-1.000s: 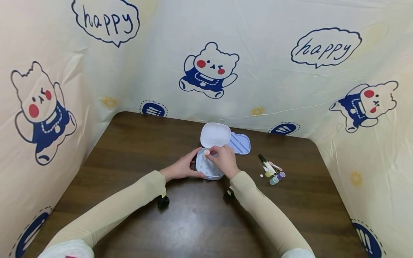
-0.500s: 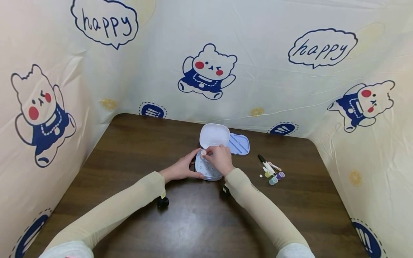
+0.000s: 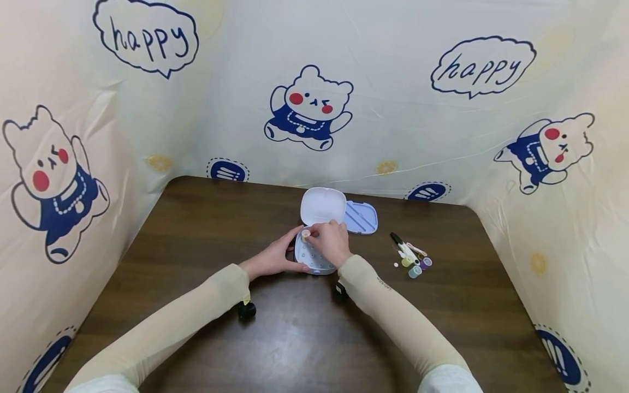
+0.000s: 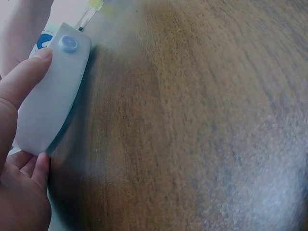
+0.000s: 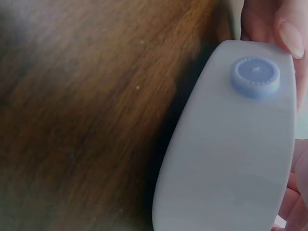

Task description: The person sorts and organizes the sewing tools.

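Observation:
A small lavender case (image 3: pixel 314 261) lies open on the brown table (image 3: pixel 304 338), its white lid (image 3: pixel 321 206) standing up at the back. My left hand (image 3: pixel 291 246) grips the case's left side. My right hand (image 3: pixel 312 236) pinches a small pale round piece (image 3: pixel 306 234) over the case's studded inside, at the far left corner. In the left wrist view my fingers (image 4: pixel 21 86) wrap the case wall (image 4: pixel 50 110) by its blue button (image 4: pixel 69 43). The right wrist view shows the same wall (image 5: pixel 231 159) and button (image 5: pixel 255 77) close up.
A lavender ribbed insert (image 3: pixel 361 217) lies right of the lid. Further right are a black-capped pen (image 3: pixel 400 244) and several small coloured pots (image 3: pixel 416 268). Printed cloth walls (image 3: pixel 314 109) close in the table's back and sides.
My right hand has carried the pale piece slightly left and back over the case. My left hand keeps its hold.

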A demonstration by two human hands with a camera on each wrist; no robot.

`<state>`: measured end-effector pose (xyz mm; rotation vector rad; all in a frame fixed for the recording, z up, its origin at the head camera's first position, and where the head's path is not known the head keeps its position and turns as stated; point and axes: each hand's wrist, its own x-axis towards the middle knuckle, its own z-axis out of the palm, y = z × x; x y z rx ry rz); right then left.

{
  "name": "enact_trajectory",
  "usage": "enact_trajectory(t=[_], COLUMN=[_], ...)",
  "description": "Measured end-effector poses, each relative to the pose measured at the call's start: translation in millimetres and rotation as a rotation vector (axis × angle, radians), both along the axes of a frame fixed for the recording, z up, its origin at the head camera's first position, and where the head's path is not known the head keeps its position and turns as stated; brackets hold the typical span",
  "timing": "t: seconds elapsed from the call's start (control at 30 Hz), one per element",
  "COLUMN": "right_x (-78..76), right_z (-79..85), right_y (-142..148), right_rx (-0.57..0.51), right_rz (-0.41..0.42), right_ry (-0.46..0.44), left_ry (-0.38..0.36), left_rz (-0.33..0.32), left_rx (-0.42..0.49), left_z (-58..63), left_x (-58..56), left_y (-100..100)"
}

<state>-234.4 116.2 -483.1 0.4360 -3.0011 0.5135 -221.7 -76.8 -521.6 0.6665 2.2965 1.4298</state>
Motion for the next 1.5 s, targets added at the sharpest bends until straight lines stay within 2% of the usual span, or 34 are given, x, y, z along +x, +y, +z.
enact_trajectory(t=[0.17,0.6,1.0,1.27,1.5], right_x=[-1.9,0.0,1.1,0.4,4.6], right_z=[3.2,-0.4,0.9,8.2,12.4], right_y=[1,0,1,4,13], right_rx=[0.012,0.027,0.096,0.086,0.045], right_rz=[-0.006,0.004,0.036,0.055,0.056], right_ry=[-0.017,0.003,-0.005,0.005,0.001], left_ry=[0.004,-0.008,-0.010,0.023,0.011], left_rz=[-0.004,0.000,-0.003,-0.008,-0.001], left_rx=[0.021,-0.022,-0.031,-0.011,-0.007], left_z=[1.0,2.9,2.9,1.8,1.0], left_x=[-0.7,1.4,1.0,-2.2,0.2], left_y=[0,2,1,1,0])
